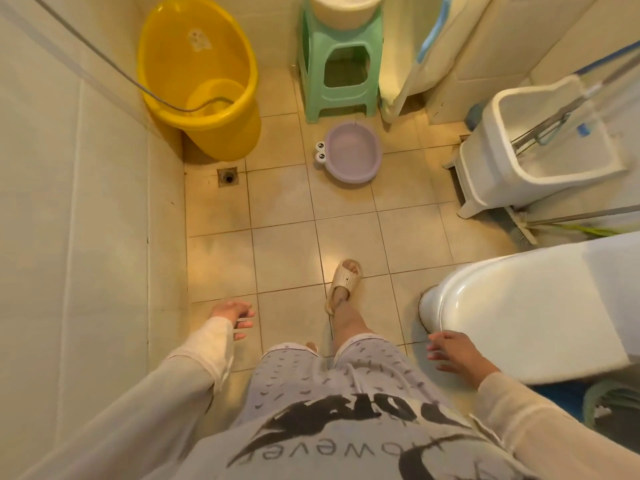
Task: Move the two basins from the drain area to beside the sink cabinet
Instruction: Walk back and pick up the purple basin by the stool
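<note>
A small purple basin point(351, 152) with frog eyes on its left rim sits on the floor tiles in front of a green stool point(341, 74). A cream basin point(346, 10) rests on top of that stool. The floor drain point(228, 176) lies left of the purple basin, below a large yellow tub point(199, 71). My left hand point(233, 317) hangs open near the left wall, fingers spread, holding nothing. My right hand point(455, 353) is open too, low beside the toilet point(526, 306). Both hands are far from the basins.
A hose runs from the upper left into the yellow tub. A white mop bucket point(540, 150) with mop handles stands at the right, a brush below it. The tiled wall point(86, 202) bounds the left. My foot in a slipper point(341, 284) is mid-floor.
</note>
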`<state>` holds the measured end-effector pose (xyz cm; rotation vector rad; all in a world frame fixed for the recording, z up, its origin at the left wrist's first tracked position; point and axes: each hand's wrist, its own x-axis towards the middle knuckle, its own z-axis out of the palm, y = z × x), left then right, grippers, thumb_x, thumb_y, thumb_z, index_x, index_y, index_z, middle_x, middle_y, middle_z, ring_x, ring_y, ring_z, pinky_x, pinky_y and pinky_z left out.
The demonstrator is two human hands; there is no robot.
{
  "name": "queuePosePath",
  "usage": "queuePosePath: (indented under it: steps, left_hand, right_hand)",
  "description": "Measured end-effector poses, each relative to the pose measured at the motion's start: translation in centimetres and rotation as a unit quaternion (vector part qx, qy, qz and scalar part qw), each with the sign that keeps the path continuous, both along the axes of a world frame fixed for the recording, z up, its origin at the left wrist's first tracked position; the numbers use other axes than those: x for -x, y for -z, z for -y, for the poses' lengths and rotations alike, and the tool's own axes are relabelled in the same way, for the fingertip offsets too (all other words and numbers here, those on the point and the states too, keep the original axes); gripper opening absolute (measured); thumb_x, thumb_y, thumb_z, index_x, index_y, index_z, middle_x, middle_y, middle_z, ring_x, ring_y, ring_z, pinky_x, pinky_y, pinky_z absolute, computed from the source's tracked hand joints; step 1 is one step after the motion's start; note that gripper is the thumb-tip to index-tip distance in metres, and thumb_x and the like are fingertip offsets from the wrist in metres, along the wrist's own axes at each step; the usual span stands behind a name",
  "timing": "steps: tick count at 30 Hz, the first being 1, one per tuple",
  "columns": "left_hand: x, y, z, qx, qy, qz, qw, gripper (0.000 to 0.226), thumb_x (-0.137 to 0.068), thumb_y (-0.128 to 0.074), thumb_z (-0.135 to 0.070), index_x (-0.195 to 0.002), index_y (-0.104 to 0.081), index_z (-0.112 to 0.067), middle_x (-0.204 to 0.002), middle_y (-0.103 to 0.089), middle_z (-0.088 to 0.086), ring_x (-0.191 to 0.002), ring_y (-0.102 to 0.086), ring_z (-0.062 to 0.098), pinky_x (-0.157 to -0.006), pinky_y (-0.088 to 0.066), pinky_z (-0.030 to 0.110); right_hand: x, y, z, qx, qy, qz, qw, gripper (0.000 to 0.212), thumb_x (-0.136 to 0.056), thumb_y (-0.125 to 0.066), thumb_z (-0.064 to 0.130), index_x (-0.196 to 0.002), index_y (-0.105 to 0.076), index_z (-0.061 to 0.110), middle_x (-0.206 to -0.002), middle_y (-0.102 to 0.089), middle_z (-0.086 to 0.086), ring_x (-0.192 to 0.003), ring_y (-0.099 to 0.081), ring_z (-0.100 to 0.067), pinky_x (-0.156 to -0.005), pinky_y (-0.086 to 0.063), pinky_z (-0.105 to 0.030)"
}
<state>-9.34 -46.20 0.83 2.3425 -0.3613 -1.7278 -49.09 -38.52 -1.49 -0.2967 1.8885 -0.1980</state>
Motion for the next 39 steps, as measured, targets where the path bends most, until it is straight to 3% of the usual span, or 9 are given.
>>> queuePosePath:
  steps: [2,7,11,14,18,23,30,36,39]
  left_hand:
    - [-0.1,0.8,1.1,-0.026,-0.014,0.007,1.000,0.019,-0.092,-0.047,-0.013,-0.107,-0.058,-0.008,-0.095,-0.061,0.010,-0.068,-0.053,0.020,-0.057,-0.040,0.026]
    - [0.2,1.0,4.7,-0.112,-0.083,0.039,0.989,0.020,-0.092,-0.048,-0.015,-0.081,-0.058,-0.002,-0.072,-0.056,0.008,-0.060,-0.046,0.020,-0.059,-0.039,0.031]
    - [0.1,1.0,9.3,-0.102,-0.123,0.022,0.987,0.032,-0.093,-0.047,-0.017,-0.118,-0.058,0.000,-0.108,-0.064,0.015,-0.092,-0.059,0.029,-0.086,-0.046,0.039]
    - [-0.4,0.9,13.2,-0.084,-0.129,0.004,0.988,0.039,-0.094,-0.045,-0.017,-0.130,-0.050,0.000,-0.136,-0.055,0.015,-0.101,-0.054,0.026,-0.070,-0.046,0.035]
    - [-1.0,1.3,20.0,-0.081,-0.115,0.010,0.990,0.038,-0.095,-0.044,-0.015,-0.129,-0.051,-0.001,-0.134,-0.057,0.016,-0.099,-0.054,0.026,-0.091,-0.045,0.041]
    - [-0.6,1.9,31.1,-0.090,-0.040,0.020,0.995,0.039,-0.096,-0.041,-0.013,-0.132,-0.050,-0.001,-0.134,-0.057,0.016,-0.107,-0.058,0.031,-0.095,-0.043,0.043]
    - [1.0,0.7,48.0,0.005,0.104,0.008,0.995,0.037,-0.094,-0.045,-0.009,-0.128,-0.051,0.001,-0.128,-0.060,0.020,-0.084,-0.056,0.024,-0.061,-0.044,0.029]
    - [2.9,0.4,55.2,0.016,0.177,0.010,0.984,0.034,-0.094,-0.046,-0.008,-0.126,-0.054,0.002,-0.088,-0.060,0.012,-0.062,-0.051,0.017,-0.060,-0.044,0.030]
    - [3.8,1.1,55.9,-0.018,0.192,0.017,0.981,0.039,-0.094,-0.046,-0.007,-0.132,-0.049,0.002,-0.095,-0.059,0.014,-0.061,-0.051,0.018,-0.059,-0.043,0.030]
  right_hand:
    - [-0.4,0.1,4.6,0.014,-0.006,0.018,1.000,0.012,-0.090,-0.049,0.009,-0.098,-0.057,0.005,-0.082,-0.057,-0.013,-0.061,-0.054,-0.019,-0.052,-0.045,-0.025]
    - [-0.4,-0.6,16.4,0.039,-0.041,0.028,0.998,0.015,-0.090,-0.048,0.004,-0.101,-0.059,0.006,-0.076,-0.058,-0.010,-0.060,-0.054,-0.019,-0.056,-0.044,-0.025]
    - [-0.2,-1.8,24.9,0.074,-0.085,0.033,0.993,0.016,-0.091,-0.049,0.007,-0.103,-0.060,0.008,-0.080,-0.061,-0.007,-0.066,-0.058,-0.019,-0.061,-0.047,-0.028]
    - [-0.5,-2.4,29.7,0.084,-0.090,0.037,0.992,0.018,-0.090,-0.049,0.006,-0.104,-0.059,0.008,-0.086,-0.062,-0.009,-0.071,-0.059,-0.020,-0.063,-0.049,-0.028]
    - [-1.6,-2.3,34.0,0.080,-0.084,0.035,0.993,0.018,-0.090,-0.048,0.004,-0.103,-0.059,0.008,-0.082,-0.062,-0.006,-0.069,-0.059,-0.019,-0.062,-0.049,-0.028]
    - [-3.0,-1.3,37.1,0.047,-0.034,0.018,0.998,0.019,-0.089,-0.047,0.003,-0.104,-0.059,0.007,-0.083,-0.062,-0.008,-0.065,-0.057,-0.016,-0.057,-0.046,-0.026]
    - [-4.5,-0.7,38.4,-0.013,0.119,0.000,0.993,0.019,-0.088,-0.050,0.000,-0.104,-0.057,0.006,-0.075,-0.059,-0.008,-0.062,-0.054,-0.018,-0.056,-0.043,-0.026]
    - [-5.5,0.2,39.3,-0.044,0.177,0.000,0.983,0.016,-0.089,-0.051,0.006,-0.102,-0.059,0.008,-0.084,-0.062,-0.010,-0.065,-0.059,-0.019,-0.063,-0.049,-0.030]
    - [-5.9,1.4,40.8,-0.050,0.178,0.011,0.983,0.013,-0.090,-0.050,0.008,-0.101,-0.057,0.009,-0.078,-0.060,-0.008,-0.063,-0.058,-0.018,-0.061,-0.047,-0.029]
